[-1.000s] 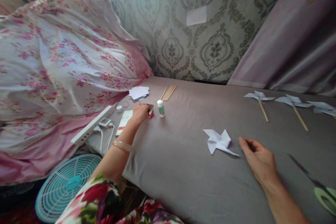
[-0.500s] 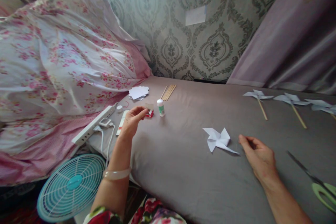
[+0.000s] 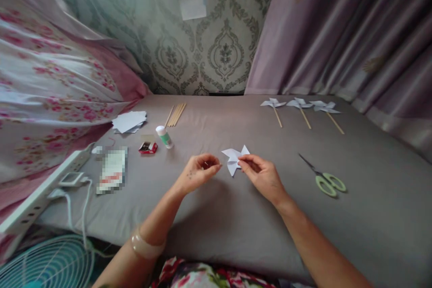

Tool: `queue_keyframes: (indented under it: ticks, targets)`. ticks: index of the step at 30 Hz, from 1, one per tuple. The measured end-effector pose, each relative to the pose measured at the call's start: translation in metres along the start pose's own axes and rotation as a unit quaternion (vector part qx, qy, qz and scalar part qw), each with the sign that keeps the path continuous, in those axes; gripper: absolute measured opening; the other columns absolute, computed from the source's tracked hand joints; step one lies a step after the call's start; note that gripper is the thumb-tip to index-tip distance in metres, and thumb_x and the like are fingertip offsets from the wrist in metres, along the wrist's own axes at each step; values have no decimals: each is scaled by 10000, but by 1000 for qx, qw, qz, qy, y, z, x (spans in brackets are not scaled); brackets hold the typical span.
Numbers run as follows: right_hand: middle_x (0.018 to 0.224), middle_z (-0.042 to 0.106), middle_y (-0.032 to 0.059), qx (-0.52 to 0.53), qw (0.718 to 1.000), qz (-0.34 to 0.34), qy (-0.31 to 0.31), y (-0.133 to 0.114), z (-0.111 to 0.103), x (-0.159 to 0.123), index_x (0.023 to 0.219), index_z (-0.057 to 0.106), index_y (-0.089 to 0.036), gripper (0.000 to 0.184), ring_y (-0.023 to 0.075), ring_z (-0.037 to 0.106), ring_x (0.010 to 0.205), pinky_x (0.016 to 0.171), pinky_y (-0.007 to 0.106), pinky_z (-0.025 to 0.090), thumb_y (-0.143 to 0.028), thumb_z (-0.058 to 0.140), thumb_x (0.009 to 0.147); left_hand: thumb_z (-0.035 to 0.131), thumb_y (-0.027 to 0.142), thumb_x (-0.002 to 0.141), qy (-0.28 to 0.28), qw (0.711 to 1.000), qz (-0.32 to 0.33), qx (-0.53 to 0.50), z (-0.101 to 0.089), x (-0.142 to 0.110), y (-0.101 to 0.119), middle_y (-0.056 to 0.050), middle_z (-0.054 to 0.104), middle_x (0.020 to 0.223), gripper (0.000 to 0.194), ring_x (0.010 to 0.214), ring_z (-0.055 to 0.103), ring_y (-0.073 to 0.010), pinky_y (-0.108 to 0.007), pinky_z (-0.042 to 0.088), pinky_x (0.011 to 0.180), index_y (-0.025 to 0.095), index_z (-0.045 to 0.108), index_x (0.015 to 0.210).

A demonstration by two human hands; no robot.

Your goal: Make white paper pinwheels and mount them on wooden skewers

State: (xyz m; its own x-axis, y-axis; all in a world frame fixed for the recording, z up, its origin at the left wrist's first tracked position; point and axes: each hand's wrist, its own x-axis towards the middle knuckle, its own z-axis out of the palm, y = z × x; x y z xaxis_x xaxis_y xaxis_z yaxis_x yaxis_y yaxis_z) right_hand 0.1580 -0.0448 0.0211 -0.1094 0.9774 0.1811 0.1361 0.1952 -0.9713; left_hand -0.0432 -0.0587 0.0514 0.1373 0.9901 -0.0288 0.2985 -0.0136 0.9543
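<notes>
A white folded paper pinwheel (image 3: pixel 233 158) lies on the grey cloth surface (image 3: pixel 216 216) in the middle. My right hand (image 3: pixel 262 174) pinches its right edge between thumb and fingers. My left hand (image 3: pixel 198 172) is just left of the pinwheel, its fingertips closed in a pinch on something tiny and thin that I cannot make out. The two hands are a short gap apart. A pale bangle (image 3: pixel 146 246) sits on my left wrist.
To the left are a small red box (image 3: pixel 147 147), a tipped glue bottle (image 3: pixel 164 137), wooden sticks (image 3: pixel 176 114), white paper squares (image 3: pixel 130 121) and a power strip (image 3: pixel 40 195). Green-handled scissors (image 3: pixel 326 181) lie at right. Three pinwheels on sticks (image 3: pixel 301 105) lie at the back. A fan (image 3: pixel 40 265) stands below left.
My left hand came away from the red box to the middle with its fingers pinched. My right hand has taken the pinwheel's edge. The view swung right.
</notes>
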Motion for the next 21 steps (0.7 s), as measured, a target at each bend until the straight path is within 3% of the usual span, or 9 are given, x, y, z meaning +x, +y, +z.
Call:
queue_keyframes:
  ticks: [6,13,21]
  targets:
    - [854,738,47,0,998,13,-58,5,0,-3,913,707,-203,228,187,683,745,715,306,543,-374,637,779,566,257,698,-75,993,21,90,30,10,0,10,562,602,138,569,416,-107,-230,329,532,155,655,726]
    - [842,732,33,-32,994,28,-96,7,-2,-3,854,702,-199,146,185,678,778,755,309,522,-305,627,787,542,254,703,-97,990,8,105,33,15,-6,23,540,603,161,566,415,-102,-222,313,522,149,657,743]
    - [792,705,21,-26,990,57,-124,5,-9,-1,814,672,-188,132,157,648,715,691,276,506,-303,624,771,557,261,722,-138,985,14,101,30,24,-4,21,544,603,151,563,434,-99,-225,338,539,143,649,740]
